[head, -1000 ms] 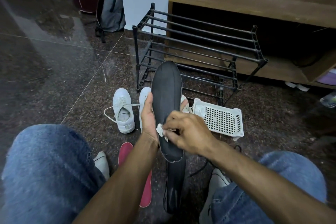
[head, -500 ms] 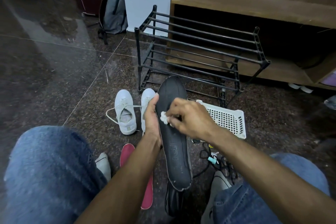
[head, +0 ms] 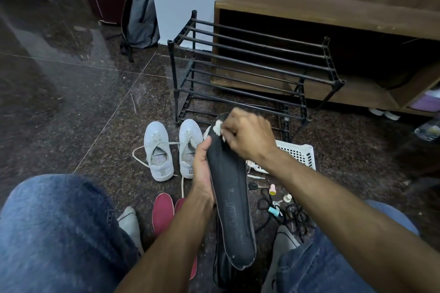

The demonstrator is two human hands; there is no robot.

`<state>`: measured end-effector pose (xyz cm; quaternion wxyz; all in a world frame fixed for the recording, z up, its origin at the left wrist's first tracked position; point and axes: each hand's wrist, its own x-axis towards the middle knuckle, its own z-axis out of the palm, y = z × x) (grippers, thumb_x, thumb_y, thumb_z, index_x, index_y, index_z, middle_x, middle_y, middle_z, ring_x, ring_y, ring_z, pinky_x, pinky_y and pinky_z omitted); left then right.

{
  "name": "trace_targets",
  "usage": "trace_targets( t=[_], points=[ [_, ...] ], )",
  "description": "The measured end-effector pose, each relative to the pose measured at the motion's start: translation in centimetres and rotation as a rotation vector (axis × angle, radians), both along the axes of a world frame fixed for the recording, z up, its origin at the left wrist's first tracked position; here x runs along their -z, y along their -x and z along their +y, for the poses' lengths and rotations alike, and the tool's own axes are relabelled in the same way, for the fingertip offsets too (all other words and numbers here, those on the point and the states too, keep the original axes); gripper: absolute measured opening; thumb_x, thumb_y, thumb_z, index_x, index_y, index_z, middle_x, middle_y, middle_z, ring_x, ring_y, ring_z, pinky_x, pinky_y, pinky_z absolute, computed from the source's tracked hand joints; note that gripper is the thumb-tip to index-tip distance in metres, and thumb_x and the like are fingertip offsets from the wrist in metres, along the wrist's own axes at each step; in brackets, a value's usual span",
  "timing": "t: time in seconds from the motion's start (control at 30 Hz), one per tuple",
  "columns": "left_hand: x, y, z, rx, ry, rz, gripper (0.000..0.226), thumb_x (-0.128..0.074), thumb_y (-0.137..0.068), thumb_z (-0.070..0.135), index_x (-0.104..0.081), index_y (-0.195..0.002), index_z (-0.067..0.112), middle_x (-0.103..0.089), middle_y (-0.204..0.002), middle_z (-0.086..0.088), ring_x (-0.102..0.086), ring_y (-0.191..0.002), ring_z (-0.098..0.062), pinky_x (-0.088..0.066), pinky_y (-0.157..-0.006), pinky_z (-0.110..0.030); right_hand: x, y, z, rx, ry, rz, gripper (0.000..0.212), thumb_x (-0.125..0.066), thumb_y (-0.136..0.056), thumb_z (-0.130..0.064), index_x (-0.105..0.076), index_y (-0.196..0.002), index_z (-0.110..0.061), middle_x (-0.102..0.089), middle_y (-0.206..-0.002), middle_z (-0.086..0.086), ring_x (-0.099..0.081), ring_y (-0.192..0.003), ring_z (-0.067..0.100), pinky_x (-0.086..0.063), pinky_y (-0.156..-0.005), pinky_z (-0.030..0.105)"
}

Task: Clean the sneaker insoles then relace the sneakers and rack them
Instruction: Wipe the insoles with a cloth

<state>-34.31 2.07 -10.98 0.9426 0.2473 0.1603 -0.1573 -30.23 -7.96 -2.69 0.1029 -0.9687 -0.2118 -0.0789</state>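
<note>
Black insole (head: 228, 195) sits in the left hand's (head: 202, 171) grip; the right hand (head: 247, 137) pinches a white wad (head: 217, 128) (cloth or cotton, unclear) against its toe end.

Left hand (head: 202, 169) grips black insole (head: 232, 200); right hand (head: 247, 135) presses wad (head: 217, 129)

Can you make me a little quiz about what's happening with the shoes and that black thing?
1. True or false: the left hand holds the black insole.
2. What is the right hand pinching? A) a shoelace B) a small white wad C) a brush
3. Where does the pair of white sneakers stand: on the black rack or on the floor in front of it?

Key: 1. True. 2. B, pressed at the insole's far end. 3. On the floor; the rack's bars hold no shoes.
</note>
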Motion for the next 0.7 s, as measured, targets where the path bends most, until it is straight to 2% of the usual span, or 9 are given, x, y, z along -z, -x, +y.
trace_targets(
  t=[0.07, 0.17, 0.23, 0.3, 0.33, 0.47, 0.53, 0.63, 0.7],
  points=[
    [0.4, -0.6, 0.5, -0.006, 0.001, 0.002, 0.049, -0.045, -0.090, 0.046, -0.076, -0.086, 0.009, -0.071, -0.083, -0.012, -0.068, -0.073, -0.023, -0.051, -0.076, -0.032, 0.8, 2.2, -0.2, -0.123, -0.010, 0.068, 0.019, -0.057, -0.091, -0.031, -0.073, -0.097, -0.024, -0.062, -0.102, -0.003, -0.063, -0.088, 0.030, -0.052, -0.071, 0.041],
    [0.3, -0.4, 0.4, 0.038, -0.046, 0.014, 0.050, -0.045, -0.090, 0.047, -0.077, -0.085, 0.009, -0.072, -0.082, -0.013, -0.068, -0.069, -0.024, -0.052, -0.071, -0.031, 1.2, 2.1, -0.9, -0.097, 0.079, 0.058, 0.023, -0.050, -0.094, -0.036, -0.070, -0.103, -0.028, -0.059, -0.107, -0.007, -0.063, -0.091, 0.029, -0.050, -0.073, 0.039],
    [0.1, 0.1, 0.1, 0.054, -0.072, 0.031, 0.050, -0.053, -0.085, 0.045, -0.073, -0.105, 0.004, -0.068, -0.105, -0.021, -0.066, -0.082, -0.029, -0.050, -0.078, -0.037, 0.8, 0.0, -1.4, 0.040, 0.079, -0.011, 0.023, -0.049, -0.094, -0.035, -0.069, -0.101, -0.029, -0.059, -0.108, -0.007, -0.063, -0.090, 0.031, -0.048, -0.073, 0.036],
    [0.1, 0.4, -0.4, 0.083, -0.084, 0.038, 0.069, -0.064, -0.076, 0.046, -0.059, -0.128, 0.001, -0.051, -0.133, -0.027, -0.058, -0.102, -0.034, -0.049, -0.084, -0.041, 0.2, -1.4, -1.9, 0.128, 0.029, -0.029, 0.020, -0.052, -0.092, -0.032, -0.071, -0.098, -0.028, -0.060, -0.106, -0.006, -0.063, -0.091, 0.031, -0.046, -0.073, 0.036],
    [0.0, 0.5, -0.5, 0.085, -0.081, 0.036, 0.073, -0.065, -0.074, 0.045, -0.056, -0.131, 0.001, -0.048, -0.137, -0.027, -0.056, -0.105, -0.035, -0.047, -0.087, -0.041, 0.2, -1.5, -2.0, 0.123, 0.001, -0.024, 0.019, -0.054, -0.091, -0.031, -0.072, -0.097, -0.027, -0.061, -0.104, -0.006, -0.063, -0.090, 0.030, -0.047, -0.073, 0.036],
    [0.2, 0.0, 0.2, -0.019, -0.054, 0.028, 0.046, -0.049, -0.087, 0.043, -0.071, -0.103, 0.005, -0.069, -0.096, -0.016, -0.066, -0.080, -0.027, -0.048, -0.083, -0.037, 1.3, 2.4, -1.6, -0.161, -0.017, 0.064, 0.015, -0.061, -0.088, -0.028, -0.074, -0.091, -0.021, -0.063, -0.095, -0.002, -0.064, -0.078, 0.029, -0.052, -0.067, 0.038],
    [0.4, -0.3, 0.4, -0.012, -0.054, 0.020, 0.045, -0.048, -0.088, 0.044, -0.073, -0.093, 0.008, -0.070, -0.088, -0.012, -0.067, -0.075, -0.024, -0.051, -0.079, -0.034, 1.8, 4.3, -1.6, -0.256, 0.035, 0.100, 0.018, -0.058, -0.090, -0.030, -0.074, -0.095, -0.021, -0.062, -0.097, -0.003, -0.064, -0.077, 0.028, -0.048, -0.064, 0.034],
    [0.1, 0.0, -0.1, 0.024, -0.097, 0.018, 0.046, -0.047, -0.088, 0.044, -0.076, -0.090, 0.008, -0.071, -0.088, -0.013, -0.068, -0.073, -0.024, -0.053, -0.072, -0.031, 1.4, 1.8, -2.7, -0.076, 0.096, 0.000, 0.024, -0.049, -0.095, -0.035, -0.070, -0.101, -0.027, -0.059, -0.108, -0.005, -0.064, -0.087, 0.030, -0.047, -0.069, 0.036],
    [-0.5, 0.4, -0.6, 0.079, -0.116, 0.006, 0.048, -0.049, -0.086, 0.045, -0.076, -0.094, 0.005, -0.069, -0.093, -0.017, -0.066, -0.077, -0.027, -0.052, -0.076, -0.035, 0.8, -0.3, -3.5, 0.077, 0.055, -0.033, 0.021, -0.052, -0.092, -0.032, -0.071, -0.096, -0.025, -0.061, -0.106, -0.005, -0.064, -0.087, 0.032, -0.050, -0.070, 0.037]
  ],
)
